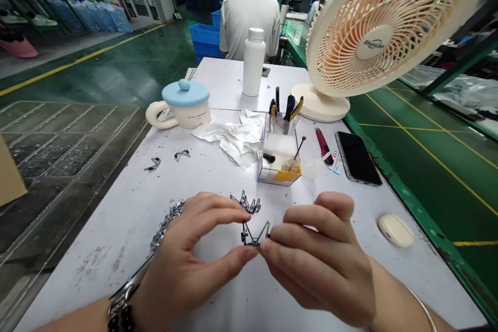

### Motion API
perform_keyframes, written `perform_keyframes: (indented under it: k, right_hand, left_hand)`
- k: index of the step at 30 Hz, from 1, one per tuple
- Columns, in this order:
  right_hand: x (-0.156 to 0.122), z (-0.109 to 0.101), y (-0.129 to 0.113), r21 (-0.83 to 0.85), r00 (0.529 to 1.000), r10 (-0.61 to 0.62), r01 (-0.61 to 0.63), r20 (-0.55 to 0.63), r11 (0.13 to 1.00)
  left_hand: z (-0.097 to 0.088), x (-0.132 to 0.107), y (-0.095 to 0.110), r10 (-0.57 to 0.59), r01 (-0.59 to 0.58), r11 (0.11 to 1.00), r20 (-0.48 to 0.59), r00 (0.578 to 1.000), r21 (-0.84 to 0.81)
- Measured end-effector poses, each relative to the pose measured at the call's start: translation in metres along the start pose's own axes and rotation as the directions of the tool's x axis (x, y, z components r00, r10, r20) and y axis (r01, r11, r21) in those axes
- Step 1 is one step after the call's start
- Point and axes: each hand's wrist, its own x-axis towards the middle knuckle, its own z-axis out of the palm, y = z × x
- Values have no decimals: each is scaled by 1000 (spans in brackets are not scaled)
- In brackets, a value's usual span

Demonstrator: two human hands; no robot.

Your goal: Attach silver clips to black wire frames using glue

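- Head view: left hand (187,262) and right hand (321,267) both pinch the metal part (254,236) between thumb and forefinger, near centre, above the table (218,171).
- It seems they are bending or separating it, which calls for steady fingertip pressure.

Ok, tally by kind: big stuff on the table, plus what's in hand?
mug: 1
bottle: 1
fan: 1
phone: 1
clear box: 1
cloth: 1
red cutter: 1
white oval case: 1
held metal part: 1
Total: 9

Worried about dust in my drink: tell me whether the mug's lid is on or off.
On. The blue lid sits flat on the cream mug, knob up, no gap visible.
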Motion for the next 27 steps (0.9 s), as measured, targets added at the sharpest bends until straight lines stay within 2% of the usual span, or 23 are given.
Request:
perform_keyframes:
  k: [2,4,6,7,8,9,10,11,12,13,17,21,24,27]
  right_hand:
    - [5,-10,5,-13,999,-15,15,50,1000]
    - [3,-26,15,-49,990,60,-54,125,997]
    - [-9,-46,31,-126,955,264,-247,138,961]
    - [-19,-55,40,-182,905,418,-400,73,898]
    - [-32,-62,50,-282,781,622,-587,47,759]
    - [-45,-66,59,-389,600,799,-727,41,566]
    - [-58,-68,67,-481,415,907,-781,75,397]
    - [-69,-67,73,-510,356,930,-786,88,350]
    - [-79,-65,78,-529,319,943,-786,97,320]
    - [-86,-61,81,-537,307,945,-782,112,318]
    - [-94,-44,83,-548,337,933,-760,127,349]
    - [-92,-40,85,-552,374,919,-744,122,376]
    - [-91,-43,82,-527,422,902,-748,89,403]
    - [-83,-46,66,-474,489,872,-773,-21,422]
  left_hand:
    - [0,1,0,18,-17,1000,-33,999,14]
    - [0,2,1,24,-22,999,-62,998,30]
    - [1,2,3,46,-41,997,-85,995,59]
    - [1,1,4,66,-58,995,-92,994,85]
    - [2,0,5,88,-76,990,-103,991,117]
    - [3,-1,6,110,-93,984,-113,987,151]
    - [4,-2,7,129,-106,978,-124,984,182]
    - [5,-3,8,146,-118,971,-127,981,208]
    - [5,-4,9,162,-130,965,-127,979,226]
    - [6,-4,10,178,-144,960,-126,976,240]
    - [7,-4,12,209,-171,951,-129,969,257]
    - [7,-4,13,181,-138,962,-174,968,235]
    - [7,-5,14,179,-137,964,-179,967,228]
    - [6,-4,16,188,-146,963,-177,966,227]
